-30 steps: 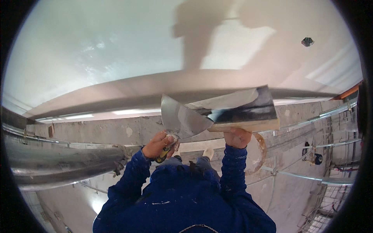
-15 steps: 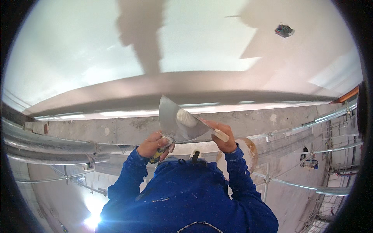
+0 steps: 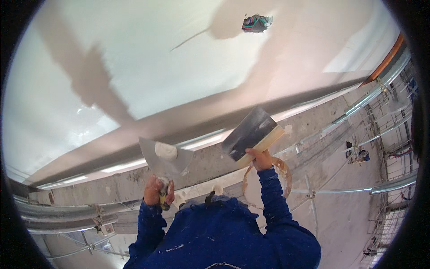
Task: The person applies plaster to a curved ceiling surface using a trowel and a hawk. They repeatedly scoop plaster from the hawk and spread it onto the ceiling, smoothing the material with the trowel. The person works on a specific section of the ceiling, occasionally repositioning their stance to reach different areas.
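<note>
My left hand (image 3: 154, 189) is closed round the yellow-and-dark handle of a wide putty knife (image 3: 174, 167). Its flared grey blade points up and away, carrying a lump of white plaster (image 3: 166, 151). To the right, my right hand (image 3: 261, 159) grips a broad rectangular smoothing blade (image 3: 251, 132) by its pale, cream-coloured back strip. The dark flat face of that blade is turned toward me, tilted up to the right. The two tools are apart, and neither visibly touches the wall.
A smooth whitish wall (image 3: 148, 58) rises ahead, with a hole full of coloured wires (image 3: 256, 23). A concrete ledge (image 3: 116, 186) runs along its base. Below my right forearm stands a round, plaster-smeared bucket (image 3: 251, 190). Metal scaffold tubes (image 3: 380, 102) pass on both sides.
The tools, previously together in front of me, have separated: the putty knife went left and the smoothing blade right, its broad face now showing. The view has turned right.
</note>
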The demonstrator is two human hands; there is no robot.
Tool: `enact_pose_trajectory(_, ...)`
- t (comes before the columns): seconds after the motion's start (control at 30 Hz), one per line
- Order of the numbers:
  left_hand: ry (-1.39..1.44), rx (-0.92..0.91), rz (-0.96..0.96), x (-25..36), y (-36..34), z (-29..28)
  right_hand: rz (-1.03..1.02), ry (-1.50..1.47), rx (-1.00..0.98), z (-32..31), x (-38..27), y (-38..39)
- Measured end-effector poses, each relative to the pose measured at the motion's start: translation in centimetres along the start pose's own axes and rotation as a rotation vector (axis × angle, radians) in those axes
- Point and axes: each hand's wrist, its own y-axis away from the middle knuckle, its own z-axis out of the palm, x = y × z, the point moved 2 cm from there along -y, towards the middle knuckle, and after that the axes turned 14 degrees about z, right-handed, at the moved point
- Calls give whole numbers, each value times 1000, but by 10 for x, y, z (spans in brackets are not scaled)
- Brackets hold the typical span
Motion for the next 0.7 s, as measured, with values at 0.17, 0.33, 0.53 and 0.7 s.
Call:
enact_pose_trajectory(0.17, -247, -155, 163, 7, 11, 16, -329, 466, 441, -32, -74, -84)
enact_pose_trajectory(0.33, -269, -94, 189, 20, 31, -13, -636, 482, 689, 0, -159, -128)
enact_pose_trajectory(0.53, -220, -15, 224, 45, 58, -45, -928, 419, 699, 62, -163, -155)
enact_pose_trajectory(0.7, -124, -37, 46, 74, 78, -114, -935, 430, 713, 154, -123, -119)
